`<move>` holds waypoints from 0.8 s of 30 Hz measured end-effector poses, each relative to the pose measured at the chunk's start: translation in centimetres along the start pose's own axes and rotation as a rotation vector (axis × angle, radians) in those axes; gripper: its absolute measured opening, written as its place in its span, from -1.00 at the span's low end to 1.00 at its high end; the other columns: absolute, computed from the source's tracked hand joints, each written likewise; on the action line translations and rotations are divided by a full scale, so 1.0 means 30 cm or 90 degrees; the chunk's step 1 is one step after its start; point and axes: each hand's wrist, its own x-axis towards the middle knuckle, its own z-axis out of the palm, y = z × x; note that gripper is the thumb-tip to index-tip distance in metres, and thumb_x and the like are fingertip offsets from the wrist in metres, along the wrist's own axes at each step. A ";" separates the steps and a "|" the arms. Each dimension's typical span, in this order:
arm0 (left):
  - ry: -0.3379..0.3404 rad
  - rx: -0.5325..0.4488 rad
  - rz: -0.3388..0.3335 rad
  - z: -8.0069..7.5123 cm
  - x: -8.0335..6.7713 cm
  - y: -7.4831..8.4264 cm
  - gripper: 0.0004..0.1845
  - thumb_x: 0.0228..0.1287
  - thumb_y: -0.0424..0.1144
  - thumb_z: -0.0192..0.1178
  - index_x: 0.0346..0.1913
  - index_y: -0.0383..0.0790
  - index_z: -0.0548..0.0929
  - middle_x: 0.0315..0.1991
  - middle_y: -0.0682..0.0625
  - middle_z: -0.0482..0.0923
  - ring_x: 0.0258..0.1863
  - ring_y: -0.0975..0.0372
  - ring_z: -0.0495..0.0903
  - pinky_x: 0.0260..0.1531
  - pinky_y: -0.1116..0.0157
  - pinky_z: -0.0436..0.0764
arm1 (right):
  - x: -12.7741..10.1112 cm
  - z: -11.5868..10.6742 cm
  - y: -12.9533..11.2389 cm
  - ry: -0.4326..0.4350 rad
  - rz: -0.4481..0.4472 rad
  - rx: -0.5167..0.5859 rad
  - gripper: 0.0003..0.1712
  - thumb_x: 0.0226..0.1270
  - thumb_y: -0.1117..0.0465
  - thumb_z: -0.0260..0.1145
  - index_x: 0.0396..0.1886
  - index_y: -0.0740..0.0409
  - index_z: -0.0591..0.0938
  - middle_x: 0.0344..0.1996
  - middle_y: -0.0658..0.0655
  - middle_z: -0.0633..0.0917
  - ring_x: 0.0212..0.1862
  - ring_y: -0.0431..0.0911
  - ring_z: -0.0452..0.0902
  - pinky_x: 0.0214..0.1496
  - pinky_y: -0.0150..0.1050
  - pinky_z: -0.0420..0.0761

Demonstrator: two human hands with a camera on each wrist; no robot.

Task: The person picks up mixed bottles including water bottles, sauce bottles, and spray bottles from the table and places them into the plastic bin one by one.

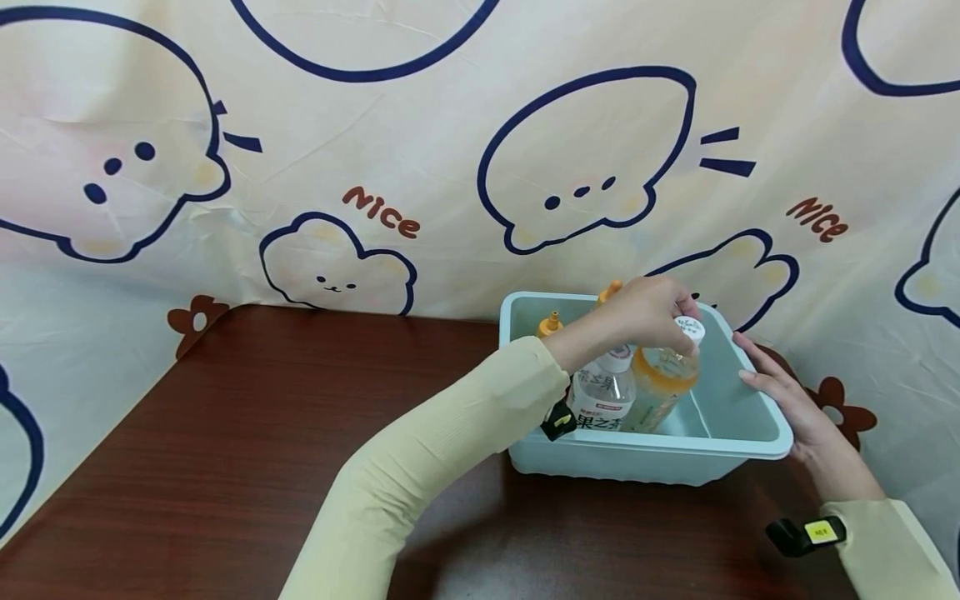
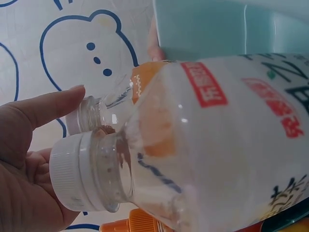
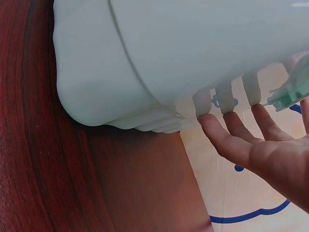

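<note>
Pale-blue bin (image 1: pixel 750 433) on the tabletop (image 1: pixel 262 417) holds two bottles (image 1: pixel 660 379), tilted with caps up. The left hand (image 1: pixel 645 312) grips their necks from above, fingers (image 2: pixel 48 108) curled by the caps. The right hand (image 1: pixel 780 392) rests open-fingered against the bin's right rim.

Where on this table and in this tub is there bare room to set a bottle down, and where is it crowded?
Free: the brown table left of the blue tub, out to its curved edge, and the tub's right half beside the right hand. Crowded: the tub's left half, where the left hand grips two white-capped bottles beside orange-capped bottles.
</note>
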 end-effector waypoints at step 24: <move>0.016 -0.027 0.004 0.001 -0.014 -0.011 -0.58 -0.04 -0.19 0.40 -0.04 -0.05 0.58 -0.22 0.17 0.54 -0.35 0.37 0.48 -0.49 0.53 0.47 | -0.001 -0.003 0.001 0.015 0.007 -0.001 -0.44 0.45 0.21 -0.13 0.33 -0.45 0.16 0.00 -0.29 0.45 -0.08 -0.23 0.54 -0.17 -0.08 0.61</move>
